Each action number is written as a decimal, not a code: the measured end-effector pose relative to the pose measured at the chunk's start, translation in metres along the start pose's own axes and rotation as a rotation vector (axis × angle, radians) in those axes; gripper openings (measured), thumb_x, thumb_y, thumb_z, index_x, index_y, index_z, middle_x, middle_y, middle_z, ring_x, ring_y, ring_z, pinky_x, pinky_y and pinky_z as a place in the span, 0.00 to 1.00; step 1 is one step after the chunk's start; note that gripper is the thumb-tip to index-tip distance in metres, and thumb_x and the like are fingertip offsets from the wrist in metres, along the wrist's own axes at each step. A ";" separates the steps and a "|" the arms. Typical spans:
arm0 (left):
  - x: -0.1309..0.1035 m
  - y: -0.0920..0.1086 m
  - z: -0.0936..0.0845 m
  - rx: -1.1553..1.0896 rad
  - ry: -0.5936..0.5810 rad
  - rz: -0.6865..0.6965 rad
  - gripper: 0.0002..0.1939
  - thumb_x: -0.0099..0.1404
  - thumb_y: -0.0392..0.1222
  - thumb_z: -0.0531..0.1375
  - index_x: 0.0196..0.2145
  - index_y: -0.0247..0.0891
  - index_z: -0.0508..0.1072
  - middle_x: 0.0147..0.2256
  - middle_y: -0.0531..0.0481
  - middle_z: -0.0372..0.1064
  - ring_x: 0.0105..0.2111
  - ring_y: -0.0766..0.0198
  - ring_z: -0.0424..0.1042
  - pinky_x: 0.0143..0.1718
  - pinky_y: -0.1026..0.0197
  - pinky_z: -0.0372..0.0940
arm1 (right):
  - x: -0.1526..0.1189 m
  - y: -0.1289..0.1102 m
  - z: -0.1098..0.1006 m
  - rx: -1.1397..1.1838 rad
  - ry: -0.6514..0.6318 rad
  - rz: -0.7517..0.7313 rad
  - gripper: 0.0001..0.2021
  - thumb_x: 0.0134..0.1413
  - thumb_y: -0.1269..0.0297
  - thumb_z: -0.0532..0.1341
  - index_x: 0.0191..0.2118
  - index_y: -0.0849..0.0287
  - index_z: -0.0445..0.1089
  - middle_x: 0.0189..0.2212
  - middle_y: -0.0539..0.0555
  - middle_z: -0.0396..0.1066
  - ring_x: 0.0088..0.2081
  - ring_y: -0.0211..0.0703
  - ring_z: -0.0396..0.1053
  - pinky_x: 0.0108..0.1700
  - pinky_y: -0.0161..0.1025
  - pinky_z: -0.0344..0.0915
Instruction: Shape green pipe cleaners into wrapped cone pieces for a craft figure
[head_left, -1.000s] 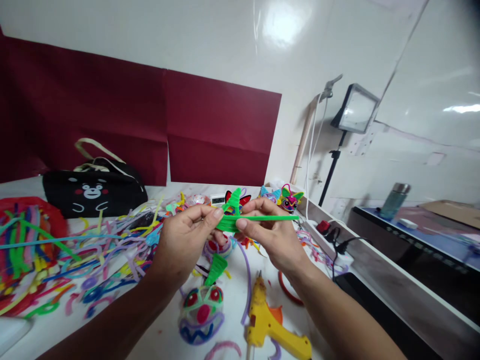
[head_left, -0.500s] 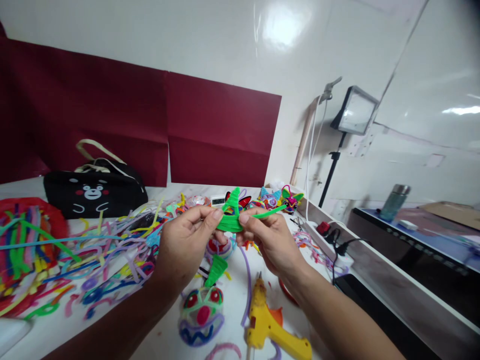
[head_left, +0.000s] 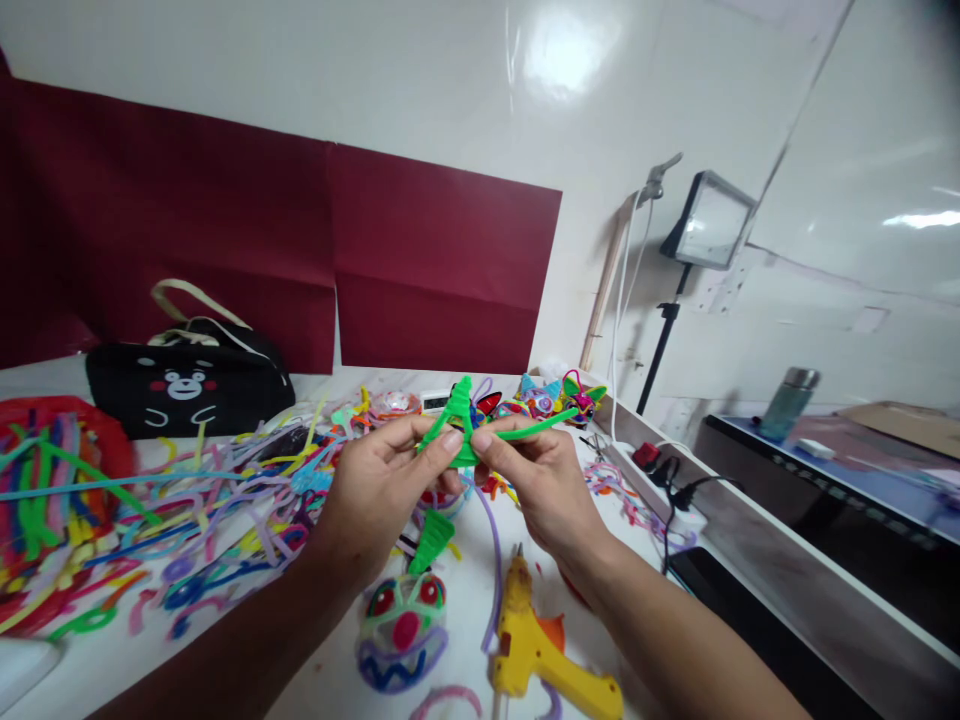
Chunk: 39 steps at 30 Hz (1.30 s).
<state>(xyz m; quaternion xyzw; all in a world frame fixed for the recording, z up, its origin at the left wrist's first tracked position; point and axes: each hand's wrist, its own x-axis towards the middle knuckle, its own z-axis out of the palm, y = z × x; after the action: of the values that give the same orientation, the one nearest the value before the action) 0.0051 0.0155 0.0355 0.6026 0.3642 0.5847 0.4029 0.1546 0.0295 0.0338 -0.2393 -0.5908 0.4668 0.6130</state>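
Between my hands is a green pipe cleaner piece [head_left: 456,410], a pointed triangle with wound rows at its base and a loose end sticking out to the right. My left hand [head_left: 390,480] pinches its lower left part between thumb and fingers. Thumb and fingers of my right hand [head_left: 536,475] close on the base's right side, where the loose end starts. Below lies a similar green triangle [head_left: 433,542], filled in. Nearer me are a clown-like face [head_left: 403,632] with a red nose and a yellow hot glue gun [head_left: 534,650], its nozzle pointing away from me.
Loose coloured pipe cleaners [head_left: 225,520] cover the table's left side, beside a red tray [head_left: 120,440] holding more. A black bag [head_left: 187,385] stands behind them. Finished colourful pieces [head_left: 544,395] sit at the back. A power strip [head_left: 675,495] with cables lies right.
My left thumb and fingers have shifted right along the base, nearer my right hand. The green triangle has turned and moved slightly left. The things on the table have stayed put.
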 end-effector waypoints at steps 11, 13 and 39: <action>0.002 -0.003 0.001 -0.102 -0.024 -0.055 0.08 0.58 0.43 0.64 0.32 0.36 0.74 0.24 0.52 0.72 0.25 0.67 0.71 0.29 0.65 0.66 | 0.001 0.004 0.000 0.108 0.023 0.022 0.03 0.44 0.66 0.68 0.26 0.58 0.75 0.21 0.48 0.69 0.22 0.34 0.64 0.27 0.35 0.63; 0.002 -0.003 0.002 -0.126 -0.035 -0.073 0.07 0.58 0.42 0.64 0.33 0.36 0.74 0.24 0.52 0.72 0.25 0.67 0.71 0.30 0.65 0.66 | 0.000 0.004 0.000 0.130 0.016 0.038 0.03 0.44 0.66 0.68 0.26 0.58 0.75 0.21 0.48 0.69 0.22 0.33 0.64 0.27 0.34 0.63; 0.002 0.001 -0.001 -0.024 -0.033 0.048 0.05 0.59 0.40 0.63 0.30 0.36 0.73 0.23 0.55 0.71 0.24 0.70 0.70 0.28 0.69 0.64 | 0.003 0.002 0.001 0.059 0.025 0.027 0.10 0.43 0.63 0.69 0.25 0.61 0.69 0.18 0.45 0.66 0.20 0.30 0.61 0.24 0.30 0.58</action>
<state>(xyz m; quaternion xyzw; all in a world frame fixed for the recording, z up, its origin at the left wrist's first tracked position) 0.0043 0.0170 0.0378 0.6161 0.3358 0.5885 0.4016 0.1530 0.0328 0.0334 -0.2351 -0.5660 0.4892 0.6205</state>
